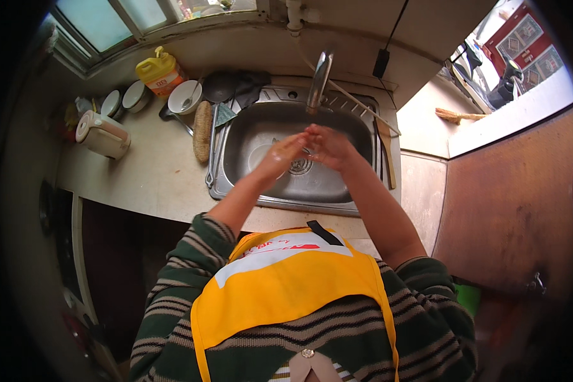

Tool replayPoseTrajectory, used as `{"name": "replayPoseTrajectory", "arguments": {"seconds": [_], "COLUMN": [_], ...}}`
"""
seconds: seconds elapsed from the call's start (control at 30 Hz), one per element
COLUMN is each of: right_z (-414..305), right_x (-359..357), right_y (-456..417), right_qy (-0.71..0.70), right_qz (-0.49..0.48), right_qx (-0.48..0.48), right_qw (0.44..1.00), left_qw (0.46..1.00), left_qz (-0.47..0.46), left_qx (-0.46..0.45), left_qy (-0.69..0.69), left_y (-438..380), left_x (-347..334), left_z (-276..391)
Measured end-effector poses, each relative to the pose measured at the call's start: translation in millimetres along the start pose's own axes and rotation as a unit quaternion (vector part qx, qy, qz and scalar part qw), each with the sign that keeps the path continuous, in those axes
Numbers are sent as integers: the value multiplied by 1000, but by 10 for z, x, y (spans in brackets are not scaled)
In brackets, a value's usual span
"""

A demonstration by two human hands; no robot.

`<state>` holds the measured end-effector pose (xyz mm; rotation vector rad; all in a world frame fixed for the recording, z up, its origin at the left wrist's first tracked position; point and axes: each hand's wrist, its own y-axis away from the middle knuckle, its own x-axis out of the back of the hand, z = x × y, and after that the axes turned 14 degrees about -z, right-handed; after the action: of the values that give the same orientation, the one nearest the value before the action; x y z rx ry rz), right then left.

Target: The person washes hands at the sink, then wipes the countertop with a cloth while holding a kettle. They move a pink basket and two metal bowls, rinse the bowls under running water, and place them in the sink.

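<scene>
Both my hands are over a stainless steel sink, below the mouth of a chrome faucet. My left hand looks wet and meets my right hand at the fingers. I see no object in either hand; the overlapping fingers are partly blurred. Beneath them the round drain shows in the basin. A pale round dish lies in the basin, partly hidden by my left hand. Whether water runs from the faucet is unclear.
Left of the sink are a dried loofah, a white bowl with a spoon, a yellow jug and an electric kettle. A wooden spatula lies along the sink's right edge. A wooden door stands at right.
</scene>
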<state>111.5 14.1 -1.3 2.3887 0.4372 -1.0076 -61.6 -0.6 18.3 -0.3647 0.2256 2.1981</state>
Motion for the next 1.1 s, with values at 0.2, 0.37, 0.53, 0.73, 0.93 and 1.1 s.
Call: {"name": "replayPoseTrajectory", "arguments": {"seconds": [0.2,0.37,0.53,0.73,0.93,1.1], "right_z": [-346,86,259,604,650,802], "right_x": [-31,485,340,-130,-190,-388], "right_y": [485,464,425,502,319,160], "right_qy": [37,133,137,-136,-143,-89], "right_qz": [-56,176,102,-97,-28,-36], "right_qx": [99,33,42,46,91,36], "right_qw": [993,975,984,985,985,995], "left_qw": [974,939,964,875,877,901], "left_qz": [29,193,123,75,135,205], "left_qx": [-46,184,99,-77,-126,-235], "left_qy": [220,-217,215,472,443,303], "left_y": [326,413,379,-8,62,251], "left_x": [58,709,319,-449,-659,-698], "left_z": [448,-793,-564,-687,-641,-832]}}
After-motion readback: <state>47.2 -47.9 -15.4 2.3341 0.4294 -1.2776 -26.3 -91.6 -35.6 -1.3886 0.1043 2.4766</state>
